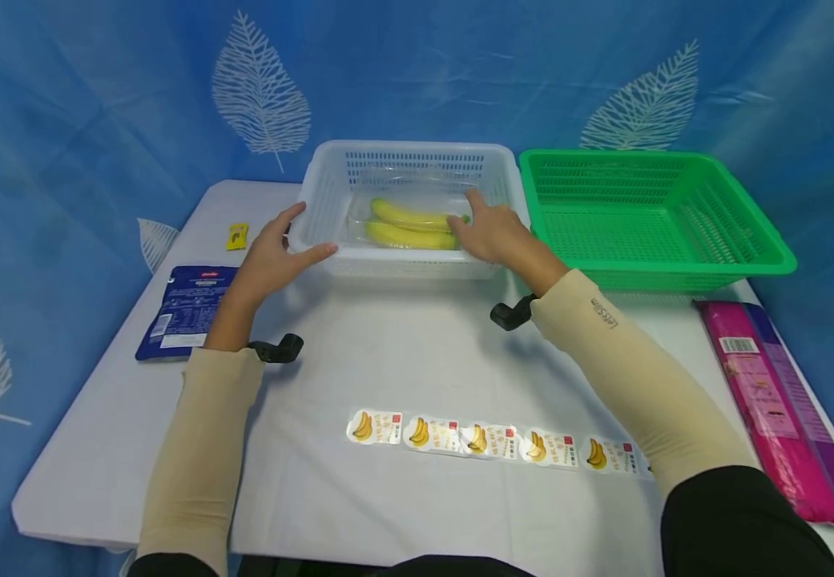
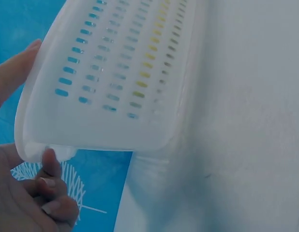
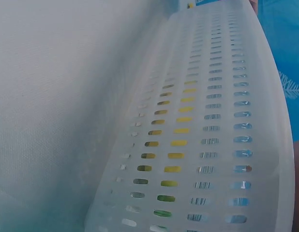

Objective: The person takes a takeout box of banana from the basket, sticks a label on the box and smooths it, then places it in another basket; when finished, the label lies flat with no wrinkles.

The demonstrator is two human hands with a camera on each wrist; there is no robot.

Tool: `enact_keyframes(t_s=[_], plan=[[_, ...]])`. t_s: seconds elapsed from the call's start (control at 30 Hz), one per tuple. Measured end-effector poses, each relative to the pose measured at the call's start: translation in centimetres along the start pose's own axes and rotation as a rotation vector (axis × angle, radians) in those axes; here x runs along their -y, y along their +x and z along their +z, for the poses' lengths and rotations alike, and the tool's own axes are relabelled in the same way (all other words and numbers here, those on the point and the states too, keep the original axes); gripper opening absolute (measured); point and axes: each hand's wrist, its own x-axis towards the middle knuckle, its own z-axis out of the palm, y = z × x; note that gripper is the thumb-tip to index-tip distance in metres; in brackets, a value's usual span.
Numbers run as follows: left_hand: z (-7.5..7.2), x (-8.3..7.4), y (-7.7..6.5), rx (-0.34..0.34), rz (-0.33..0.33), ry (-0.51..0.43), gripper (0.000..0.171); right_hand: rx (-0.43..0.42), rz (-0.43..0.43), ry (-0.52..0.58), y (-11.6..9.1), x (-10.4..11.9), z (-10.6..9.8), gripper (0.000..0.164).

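Bananas bagged in the white basket, right hand at their greenish tips

Lying side by side in a clear bag, on the floor of the white basket, toward its near wall. Long axes running left to right, roughly parallel to the basket's long front side. Placed just left of the right hand in the head view, well apart from the left hand; so clearly nearer to the right, and facing it with their ends rather than their middles.

Right hand: reaching in over the near rim at the right, thumb and forefinger spread apart, no pinch visible. Other fingers hidden. Contact between thumb and fruit, or only film: cannot tell.

Left hand: gripping the basket's near left corner, thumb over the front rim, fingers curled about the end, as also visible from the left wrist.

Farther out, to the right: a green basket just beside the white one, then a pink packet along the edge of the bench. Nearer the person: a row of banana stickers. To the left: a small yellow packet and a blue pouch, partly behind the left forearm. Beyond everything: a blue curtain with white leaf prints.
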Motion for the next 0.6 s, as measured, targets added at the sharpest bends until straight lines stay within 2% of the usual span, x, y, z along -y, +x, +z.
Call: enact_keyframes(t_s=[0.1,0.2,0.4,0.6], plan=[[0.1,-0.2,0.2,0.025,-0.003,-0.084,0.103,0.002,-0.008,0.048,0.3,-0.2,0.1,0.079],[0.0,-0.4,0.3,0.029,-0.023,-0.129,0.105,-0.016,-0.036,0.11,0.6,-0.2,0.2,0.078],[0.1,-0.4,0.3,0.035,-0.055,-0.126,0.107,-0.06,-0.107,0.201,0.6,-0.7,0.4,0.072],[0.5,-0.1,0.3,0.033,-0.07,-0.131,0.109,-0.02,-0.118,0.41,0.5,-1.4,0.2,0.073]])
